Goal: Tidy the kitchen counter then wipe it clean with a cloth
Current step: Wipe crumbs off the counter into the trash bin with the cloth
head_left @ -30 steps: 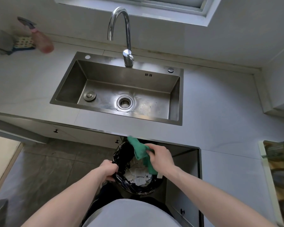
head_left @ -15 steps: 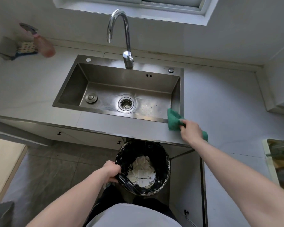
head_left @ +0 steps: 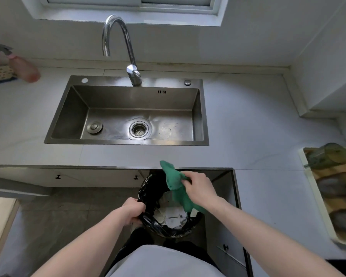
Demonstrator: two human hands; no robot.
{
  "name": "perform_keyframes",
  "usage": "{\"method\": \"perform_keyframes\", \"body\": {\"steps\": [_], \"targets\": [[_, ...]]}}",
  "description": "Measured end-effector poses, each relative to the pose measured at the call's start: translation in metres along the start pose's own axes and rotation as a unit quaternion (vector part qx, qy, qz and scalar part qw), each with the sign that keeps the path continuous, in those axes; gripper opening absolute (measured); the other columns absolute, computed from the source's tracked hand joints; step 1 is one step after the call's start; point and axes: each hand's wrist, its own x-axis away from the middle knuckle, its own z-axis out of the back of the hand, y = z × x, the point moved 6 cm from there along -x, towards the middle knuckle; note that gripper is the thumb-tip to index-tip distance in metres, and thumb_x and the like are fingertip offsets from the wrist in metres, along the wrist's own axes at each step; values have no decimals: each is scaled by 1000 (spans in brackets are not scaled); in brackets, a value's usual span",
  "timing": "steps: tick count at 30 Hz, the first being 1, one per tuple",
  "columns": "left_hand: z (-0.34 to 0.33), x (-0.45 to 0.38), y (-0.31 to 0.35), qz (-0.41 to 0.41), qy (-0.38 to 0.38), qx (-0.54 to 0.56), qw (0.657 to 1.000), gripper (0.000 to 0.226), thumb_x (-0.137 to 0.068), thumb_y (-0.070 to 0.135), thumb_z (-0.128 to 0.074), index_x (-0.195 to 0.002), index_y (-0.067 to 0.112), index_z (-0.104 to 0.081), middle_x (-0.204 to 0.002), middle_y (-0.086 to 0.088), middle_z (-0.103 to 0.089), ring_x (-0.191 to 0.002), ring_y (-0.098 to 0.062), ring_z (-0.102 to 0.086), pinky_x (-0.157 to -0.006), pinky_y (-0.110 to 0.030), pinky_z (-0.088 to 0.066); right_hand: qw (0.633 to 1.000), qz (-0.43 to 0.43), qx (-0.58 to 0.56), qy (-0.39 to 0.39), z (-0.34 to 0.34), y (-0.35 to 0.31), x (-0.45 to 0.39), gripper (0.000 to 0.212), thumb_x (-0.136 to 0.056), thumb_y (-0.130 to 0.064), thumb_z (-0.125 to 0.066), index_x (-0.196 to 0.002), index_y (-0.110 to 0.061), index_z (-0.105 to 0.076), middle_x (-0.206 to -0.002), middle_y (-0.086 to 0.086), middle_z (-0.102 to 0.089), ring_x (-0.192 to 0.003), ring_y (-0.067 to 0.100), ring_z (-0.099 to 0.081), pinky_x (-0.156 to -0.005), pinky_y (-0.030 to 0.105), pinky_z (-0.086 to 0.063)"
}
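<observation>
My right hand (head_left: pixel 199 189) grips a green cloth (head_left: pixel 174 180) bunched up, held over the mouth of a black-lined rubbish bin (head_left: pixel 148 193) just below the counter's front edge. White paper scraps (head_left: pixel 172 215) lie inside the bin. On the bin's left rim, my left hand (head_left: pixel 133 211) is closed on the black liner. The pale grey counter (head_left: pixel 248 126) runs left and right around a steel sink (head_left: pixel 201 116).
A chrome tap (head_left: pixel 126 47) arches over the sink. A pink spray bottle (head_left: pixel 23 68) and a patterned sponge (head_left: pixel 0 73) lie at the far left. At the right edge stands a tray (head_left: pixel 316 196) with a glass jar (head_left: pixel 328 155). Cupboard knobs (head_left: pixel 57 176) sit below the counter.
Half a second ago my right hand pressed the cloth on the counter by the sink's right front corner; it has come back over the bin. My left hand stays on the liner.
</observation>
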Motion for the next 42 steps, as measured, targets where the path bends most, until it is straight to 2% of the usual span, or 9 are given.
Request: {"method": "perform_keyframes", "body": {"steps": [5, 10, 14, 17, 23, 29, 33, 37, 42], "targets": [[-14, -2, 10, -12, -21, -38, 999, 25, -84, -3, -51, -106, -4, -63, -98, -25, -74, -73, -34, -77, -67, -48, -64, 973, -94, -96, 189, 86, 50, 23, 17, -99, -30, -55, -99, -28, -72, -78, -11, -70, -77, 17, -64, -64, 30, -48], [-26, -3, 27, -29, -48, -86, 995, 27, -81, -1, -53, -104, -4, -67, -96, -22, -74, -71, -32, -77, -64, -44, -65, 920, -182, -111, 330, 147, 110, 52, 16, -97, -27, -56, -101, -21, -70, -89, 4, -73, -86, 31, -63, -78, 42, -54], [-37, 6, 40, -39, -57, -113, 991, 24, -85, -1, -50, -102, -5, -67, -94, -21, -73, -70, -30, -76, -56, -35, -62, 904, -221, -74, 359, 168, 150, 73, 14, -98, -22, -51, -91, -22, -63, -85, 3, -69, -85, 33, -62, -78, 43, -54], [-42, 7, 50, -47, -53, -119, 990, 23, -87, -2, -49, -103, -5, -65, -92, -19, -72, -64, -26, -75, -52, -31, -59, 901, -251, -41, 353, 177, 176, 74, 15, -99, -22, -48, -89, -22, -61, -88, 7, -68, -87, 37, -61, -76, 40, -51], [-52, 6, 52, -35, -34, -106, 993, 22, -85, -3, -49, -99, -5, -66, -91, -21, -73, -68, -30, -76, -55, -35, -61, 914, -291, -53, 279, 162, 216, 44, 31, -100, -23, -53, -127, -21, -68, -121, 15, -69, -115, 40, -58, -96, 42, -48], [-65, -2, 48, -26, -15, -54, 998, 21, -83, -4, -52, -98, -6, -66, -93, -22, -71, -74, -33, -74, -61, -41, -64, 936, -286, 39, 201, 113, 221, 9, 37, -102, -26, -54, -139, -27, -60, -156, 4, -46, -142, 37, -42, -114, 41, -35], [-74, 2, 45, -24, -10, -29, 999, 17, -85, -7, -51, -95, -5, -64, -86, -21, -68, -68, -31, -72, -54, -36, -61, 961, -214, 65, 166, 79, 171, 10, 33, -101, -26, -53, -130, -36, -64, -151, -7, -52, -138, 31, -47, -106, 40, -44], [-81, 6, 47, -26, -10, -31, 999, 14, -86, -7, -52, -93, -3, -64, -85, -20, -67, -64, -29, -71, -49, -33, -58, 987, -132, 15, 88, 31, 111, 24, 31, -103, -29, -52, -129, -40, -64, -126, -12, -69, -111, 22, -66, -84, 30, -53], [-84, 13, 54, -37, 0, -49, 998, 11, -85, -7, -53, -88, -4, -63, -79, -19, -65, -56, -28, -67, -41, -28, -53, 992, -76, -84, 53, 24, 86, 35, 30, -103, -30, -50, -125, -43, -65, -114, -20, -72, -103, 10, -66, -86, 32, -56]]}}
